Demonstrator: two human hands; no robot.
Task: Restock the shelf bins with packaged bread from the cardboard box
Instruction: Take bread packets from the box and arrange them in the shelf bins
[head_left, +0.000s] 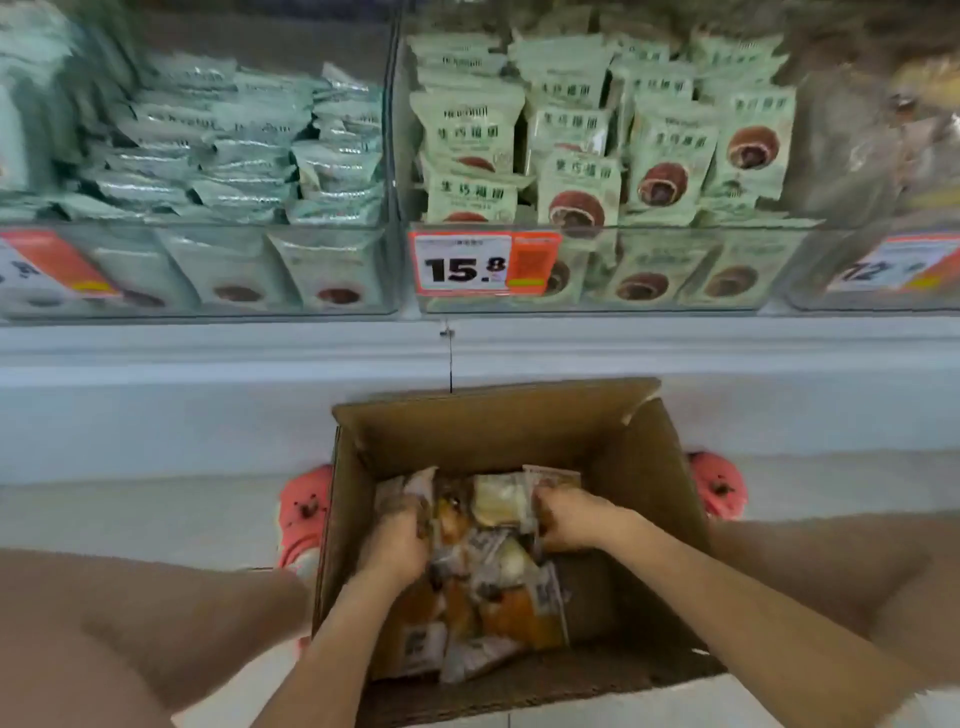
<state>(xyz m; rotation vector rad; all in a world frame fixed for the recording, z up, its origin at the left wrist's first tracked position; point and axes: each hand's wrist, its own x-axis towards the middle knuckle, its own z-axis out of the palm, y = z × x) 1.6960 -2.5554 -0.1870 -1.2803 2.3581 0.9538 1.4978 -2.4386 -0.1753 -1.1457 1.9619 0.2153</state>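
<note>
From the head camera, a person crouched in front of a shop shelf. An open cardboard box (483, 431) sat on the floor between the person's knees, right below the shelf. Inside the box lay a pile of packaged bread (498, 587), all jumbled, with yellow, brown and white showing through the wrappers.

Both hands were down in the box. The left hand (397, 540) had its fingers curled round the edge of a bread pack at the left side of the pile. The right hand (569, 519) had its fingers curled round another bread pack at the far right of the pile. The picture was a bit blurry there, so just how tight each hand held was hard to tell.

Two pink shoes (304, 512) peeked out, one on each side of the box.

Up on the shelf stood clear shelf bins (675, 306) side by side. The middle bin was stuffed with pale green packs (660, 156) that had a brown round bun drawn on them. A red and white price tag (485, 264) reading 15.8 stuck to the front of that bin. The left bin (218, 309) held more pale green packs, many lying flat in stacks. A bin at the far right was too blurry to make out.
</note>
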